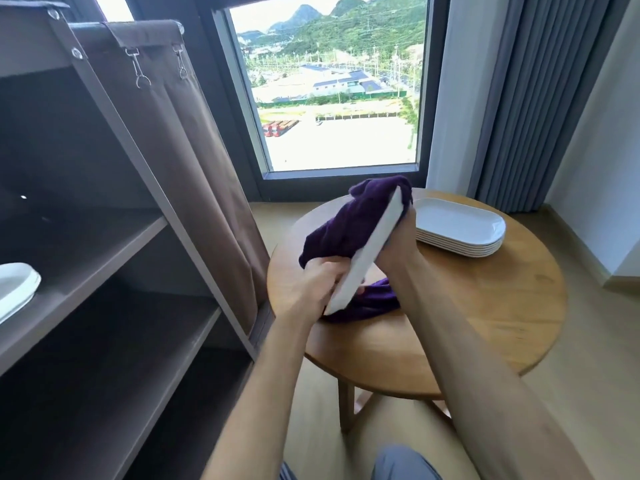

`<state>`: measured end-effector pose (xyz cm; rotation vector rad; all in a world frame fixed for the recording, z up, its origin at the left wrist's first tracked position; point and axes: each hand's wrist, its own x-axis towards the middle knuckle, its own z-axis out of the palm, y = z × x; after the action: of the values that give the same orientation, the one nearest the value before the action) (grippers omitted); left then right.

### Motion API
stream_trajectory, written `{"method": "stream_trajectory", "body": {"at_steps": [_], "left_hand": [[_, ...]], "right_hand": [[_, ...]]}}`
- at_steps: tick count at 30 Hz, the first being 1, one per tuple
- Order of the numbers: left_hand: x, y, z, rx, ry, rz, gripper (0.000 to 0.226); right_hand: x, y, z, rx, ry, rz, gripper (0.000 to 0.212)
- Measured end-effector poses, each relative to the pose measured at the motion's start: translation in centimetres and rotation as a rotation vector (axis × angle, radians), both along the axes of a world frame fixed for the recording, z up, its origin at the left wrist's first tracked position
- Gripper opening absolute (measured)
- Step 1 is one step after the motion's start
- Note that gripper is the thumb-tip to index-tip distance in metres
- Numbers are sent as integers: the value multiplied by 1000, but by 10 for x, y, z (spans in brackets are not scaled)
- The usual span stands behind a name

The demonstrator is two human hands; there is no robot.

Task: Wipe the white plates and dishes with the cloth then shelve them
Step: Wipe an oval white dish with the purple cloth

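I hold a white oblong dish point(367, 251) on edge above the round wooden table point(467, 323). My left hand point(318, 282) grips the dish's near end together with the purple cloth point(349, 223), which drapes over the dish's left face and hangs below it. My right hand point(398, 247) grips the dish's far side from the right, with cloth bunched at its fingers. A stack of several white dishes point(460, 226) sits at the table's far right. On the brown shelf unit point(104, 251) at the left, white dishes point(17, 289) rest on a middle shelf.
The shelf unit's brown fabric curtain point(194, 168) is drawn back beside the window point(332, 91). Grey curtains point(533, 98) hang at the right. The lower shelves point(138, 341) show no objects. My knees appear at the bottom edge.
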<state>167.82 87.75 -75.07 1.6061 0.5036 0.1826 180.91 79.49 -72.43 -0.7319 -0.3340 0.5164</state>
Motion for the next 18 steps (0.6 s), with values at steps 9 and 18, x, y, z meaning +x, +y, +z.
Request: {"method": "stream_trajectory", "body": {"at_steps": [9, 18], "left_hand": [[-1, -17, 24, -76, -484, -19, 33], [31, -6, 43, -551, -542, 290, 57]], "right_hand": [[4, 14, 13, -416, -92, -222, 31], [-47, 11, -7, -419, -533, 74, 38]]}}
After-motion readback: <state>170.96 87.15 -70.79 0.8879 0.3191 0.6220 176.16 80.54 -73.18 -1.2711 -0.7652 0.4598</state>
